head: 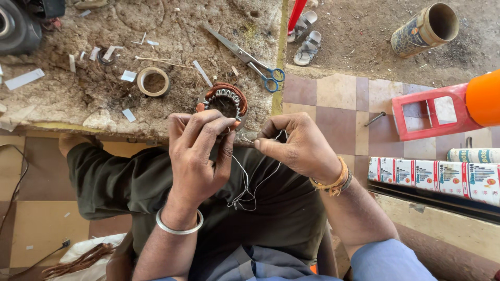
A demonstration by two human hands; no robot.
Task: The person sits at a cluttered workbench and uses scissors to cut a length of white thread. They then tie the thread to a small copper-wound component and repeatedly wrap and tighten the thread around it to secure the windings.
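A round motor stator (226,100) with copper winding rests at the near edge of a rough worn workbench (104,99). My left hand (198,151) grips its near side, fingers curled over the rim. My right hand (297,145) pinches thin white thread (249,182) just right of the stator. The thread loops down over my lap in dark trousers. A metal bangle circles my left wrist; orange thread bands circle my right wrist.
Blue-handled scissors (250,60) lie on the bench behind the stator. A tape roll (153,81) and paper scraps lie to the left. On the tiled floor at right are a red stool (432,112), sandals (307,36), a cardboard tube (424,28) and printed boxes (432,177).
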